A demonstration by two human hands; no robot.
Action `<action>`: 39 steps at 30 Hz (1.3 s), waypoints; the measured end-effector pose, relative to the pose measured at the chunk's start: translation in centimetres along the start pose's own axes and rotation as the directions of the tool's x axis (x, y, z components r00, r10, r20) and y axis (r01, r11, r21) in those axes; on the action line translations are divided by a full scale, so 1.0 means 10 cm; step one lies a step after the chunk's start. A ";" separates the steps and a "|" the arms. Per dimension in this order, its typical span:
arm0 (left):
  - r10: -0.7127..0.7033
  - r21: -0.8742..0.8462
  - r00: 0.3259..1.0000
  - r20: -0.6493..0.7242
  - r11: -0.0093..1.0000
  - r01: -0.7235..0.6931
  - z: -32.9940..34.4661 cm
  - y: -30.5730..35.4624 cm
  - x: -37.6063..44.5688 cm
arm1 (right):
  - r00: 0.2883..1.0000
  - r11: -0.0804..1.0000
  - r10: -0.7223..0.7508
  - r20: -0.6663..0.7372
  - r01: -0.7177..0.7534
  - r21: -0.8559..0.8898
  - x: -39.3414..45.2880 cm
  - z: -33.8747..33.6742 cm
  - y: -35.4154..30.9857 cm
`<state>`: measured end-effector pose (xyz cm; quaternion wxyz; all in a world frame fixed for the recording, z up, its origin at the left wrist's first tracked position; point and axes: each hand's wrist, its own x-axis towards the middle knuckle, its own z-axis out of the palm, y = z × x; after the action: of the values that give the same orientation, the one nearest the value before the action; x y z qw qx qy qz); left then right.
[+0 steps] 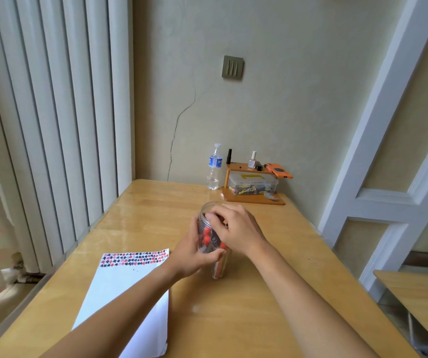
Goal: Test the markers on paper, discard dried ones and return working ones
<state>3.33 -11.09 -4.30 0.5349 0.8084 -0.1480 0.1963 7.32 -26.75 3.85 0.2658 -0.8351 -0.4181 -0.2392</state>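
Hands (215, 241), marker jar (214, 244) gripped between

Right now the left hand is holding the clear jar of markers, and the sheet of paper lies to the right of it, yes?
Not quite: the head view shows the paper lying left of the jar. The left hand does hold the jar of markers.

Glossy wooden table (246, 319), clear plastic jar (207, 215), matt white paper (120, 282).
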 end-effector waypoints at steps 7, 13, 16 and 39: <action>-0.001 0.007 1.000 0.009 1.000 0.001 0.01 -0.01 0.00 | 0.986 0.958 0.152 -0.068 -0.130 0.255 0.03 -0.21 0.12; -0.003 -0.001 1.000 -0.012 1.000 0.003 0.01 -0.03 0.02 | 0.970 0.991 0.119 0.213 -0.129 0.034 -0.04 -0.11 0.19; -0.038 -0.014 0.999 -0.013 0.999 0.037 -0.01 -0.04 0.01 | 0.978 0.994 0.113 0.177 -0.112 -0.017 -0.04 -0.04 0.17; -0.178 0.199 0.978 0.111 0.968 0.154 -0.16 -0.41 -0.19 | 0.844 0.750 0.437 0.311 -0.533 0.392 -0.96 0.69 0.43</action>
<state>3.20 -8.03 -7.95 0.4594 0.8761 -0.0944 0.1116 6.97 -30.03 -8.29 0.4672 -0.8461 -0.2547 0.0306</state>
